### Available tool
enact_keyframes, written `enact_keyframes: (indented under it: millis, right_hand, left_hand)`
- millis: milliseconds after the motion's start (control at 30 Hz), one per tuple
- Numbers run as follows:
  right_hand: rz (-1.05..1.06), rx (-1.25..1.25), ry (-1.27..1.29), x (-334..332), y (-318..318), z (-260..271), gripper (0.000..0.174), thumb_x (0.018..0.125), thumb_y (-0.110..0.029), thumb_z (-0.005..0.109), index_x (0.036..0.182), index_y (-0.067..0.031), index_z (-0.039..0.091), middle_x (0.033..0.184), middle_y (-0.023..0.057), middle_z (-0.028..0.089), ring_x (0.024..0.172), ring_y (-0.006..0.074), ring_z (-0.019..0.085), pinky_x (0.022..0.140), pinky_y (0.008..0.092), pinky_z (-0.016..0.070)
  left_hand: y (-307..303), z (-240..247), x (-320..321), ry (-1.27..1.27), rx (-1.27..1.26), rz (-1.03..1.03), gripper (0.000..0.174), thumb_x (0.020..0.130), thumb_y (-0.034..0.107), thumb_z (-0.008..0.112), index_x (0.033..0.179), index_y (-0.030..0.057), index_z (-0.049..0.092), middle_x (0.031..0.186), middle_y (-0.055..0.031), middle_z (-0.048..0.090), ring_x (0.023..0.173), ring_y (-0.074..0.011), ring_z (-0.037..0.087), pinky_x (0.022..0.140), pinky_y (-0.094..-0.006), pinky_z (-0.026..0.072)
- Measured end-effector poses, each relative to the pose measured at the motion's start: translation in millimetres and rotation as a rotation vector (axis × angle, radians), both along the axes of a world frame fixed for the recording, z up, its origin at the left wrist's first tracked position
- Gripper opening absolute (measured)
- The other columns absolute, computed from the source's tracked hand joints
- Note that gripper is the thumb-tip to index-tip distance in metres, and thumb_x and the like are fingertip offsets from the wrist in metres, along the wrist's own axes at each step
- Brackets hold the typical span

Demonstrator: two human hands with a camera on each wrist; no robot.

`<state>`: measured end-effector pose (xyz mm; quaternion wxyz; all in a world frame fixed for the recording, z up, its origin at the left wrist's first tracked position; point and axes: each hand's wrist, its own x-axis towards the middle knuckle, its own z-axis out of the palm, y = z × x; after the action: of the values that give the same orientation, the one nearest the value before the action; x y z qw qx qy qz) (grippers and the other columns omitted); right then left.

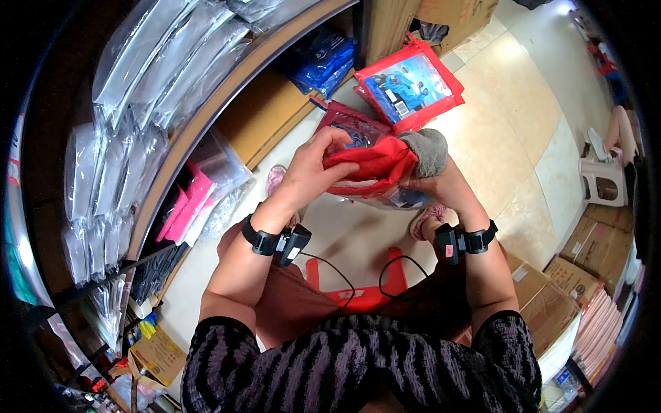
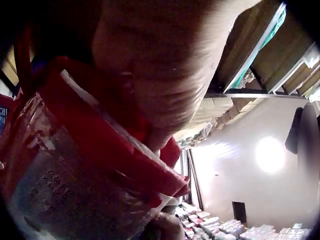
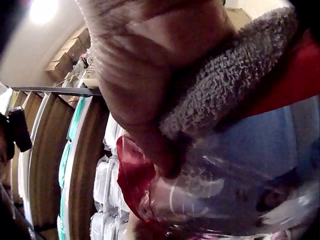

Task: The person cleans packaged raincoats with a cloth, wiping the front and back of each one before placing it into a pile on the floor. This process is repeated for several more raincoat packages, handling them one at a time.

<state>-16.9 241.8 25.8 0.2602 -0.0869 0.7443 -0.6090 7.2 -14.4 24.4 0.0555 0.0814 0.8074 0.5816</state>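
My left hand (image 1: 313,166) grips the rim of the red bag (image 1: 377,162) in the middle of the frame, thumb lying over the red fabric. My right hand (image 1: 447,189), just right of it, grasps the bag's side, with a fuzzy grey cloth (image 1: 428,151) against it at the opening; some of its fingers are hidden behind the clear plastic. The bag hangs in my hands above a floor (image 1: 496,131) of pale, glossy tiles that runs to the upper right of the frame. On those tiles at upper centre lies a printed red bag (image 1: 412,86). A shelf (image 1: 184,143) curves down the left, stacked with plastic-wrapped silvery packets (image 1: 141,76); blue packets (image 1: 322,58) sit lower, near top centre, and pink packets (image 1: 189,203) at middle left. Between my knees, low in the centre, shows a red stool (image 1: 375,296). At the right edge stands a white stool (image 1: 602,182), with cardboard boxes (image 1: 600,241) below it in the frame. My left wrist view catches a bright light (image 2: 270,155) on a pale ceiling (image 2: 225,192)
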Motion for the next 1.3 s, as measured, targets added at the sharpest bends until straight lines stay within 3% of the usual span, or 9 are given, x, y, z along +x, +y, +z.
enact_keyframes:
  millis: [67,200,400,600,700,800,933,1033,1300]
  right_hand:
    - [-0.003,-0.018,-0.006,1,-2,-3,0.07,0.063,-0.011,0.083,0.125,-0.0055,0.049,0.12,0.0061,0.056,0.11,0.0182,0.051,0.097,0.0317,0.0387]
    - [0.035,0.056,-0.019,3,-1,-4,0.074,0.063,-0.013,0.083,0.126,-0.0056,0.048,0.122,0.0077,0.055,0.112,0.0193,0.05,0.098,0.0316,0.0377]
    - [0.054,0.223,0.053,4,-5,8,0.078,0.061,-0.017,0.084,0.128,-0.0053,0.046,0.123,0.0092,0.055,0.113,0.0208,0.051,0.098,0.032,0.0393]
    - [0.015,0.172,0.057,3,-11,3,0.073,0.062,-0.013,0.081,0.127,-0.0069,0.048,0.123,0.0092,0.054,0.113,0.0229,0.05,0.099,0.0321,0.0378]
    - [0.027,0.127,0.072,3,-13,-2,0.072,0.062,-0.014,0.081,0.126,-0.0071,0.048,0.122,0.0097,0.055,0.112,0.0238,0.051,0.098,0.0323,0.0386]
    - [0.047,0.081,0.115,4,-17,-10,0.07,0.063,-0.016,0.082,0.125,-0.007,0.05,0.121,0.0097,0.055,0.11,0.0243,0.052,0.097,0.0324,0.0395]
    - [0.02,0.129,0.096,6,-22,-33,0.067,0.064,-0.012,0.082,0.123,-0.0056,0.05,0.115,0.0074,0.058,0.106,0.0188,0.054,0.095,0.0317,0.0417]
    - [0.057,0.145,0.127,12,-30,-28,0.063,0.064,-0.022,0.081,0.119,-0.0067,0.053,0.114,0.0131,0.058,0.104,0.0288,0.055,0.092,0.0345,0.0425]
    - [0.032,0.304,0.223,14,-40,-17,0.063,0.062,-0.02,0.081,0.117,-0.0055,0.053,0.109,0.0172,0.058,0.1,0.0337,0.055,0.087,0.0362,0.0445]
  left_hand:
    - [-3,-1,0,-0.064,-0.055,0.026,0.014,0.083,0.002,0.062,0.095,0.0036,0.056,0.083,0.0022,0.057,0.075,-0.0057,0.051,0.07,-0.0214,0.0433]
    - [-18,-12,-4,-0.346,0.12,-0.081,0.007,0.089,0.003,0.055,0.095,0.0022,0.057,0.084,0.0024,0.059,0.075,-0.0033,0.053,0.069,-0.0176,0.0434]
    - [-16,-11,0,-0.593,0.536,-0.052,0.01,0.093,0.01,0.052,0.095,0.0025,0.057,0.083,0.0035,0.057,0.073,-0.002,0.051,0.067,-0.0177,0.0419]
    - [-1,-3,2,-0.114,0.124,-0.01,0.011,0.085,0.009,0.062,0.093,0.0044,0.056,0.078,0.0043,0.051,0.072,-0.0031,0.047,0.064,-0.0193,0.0405]
    - [-2,-4,4,-0.073,-0.14,0.007,0.019,0.079,0.007,0.066,0.094,0.0051,0.055,0.076,-0.0011,0.052,0.07,-0.0106,0.052,0.062,-0.0243,0.0428]
    - [2,-7,4,0.345,-0.329,0.049,0.019,0.077,0.007,0.066,0.093,0.0049,0.056,0.078,-0.0086,0.054,0.07,-0.0217,0.056,0.062,-0.03,0.0448]
    - [11,-1,6,0.371,-0.271,0.12,0.016,0.077,0.007,0.065,0.091,0.0044,0.058,0.08,-0.0126,0.055,0.073,-0.0301,0.056,0.063,-0.0345,0.0455]
    - [13,-5,6,0.389,-0.289,0.1,0.015,0.078,0.01,0.064,0.091,0.0046,0.058,0.08,-0.0119,0.055,0.074,-0.0299,0.056,0.063,-0.0359,0.0455]
    - [24,-4,12,0.419,-0.317,0.047,0.017,0.08,0.016,0.064,0.091,0.005,0.058,0.076,-0.013,0.054,0.072,-0.0316,0.055,0.064,-0.0371,0.0445]
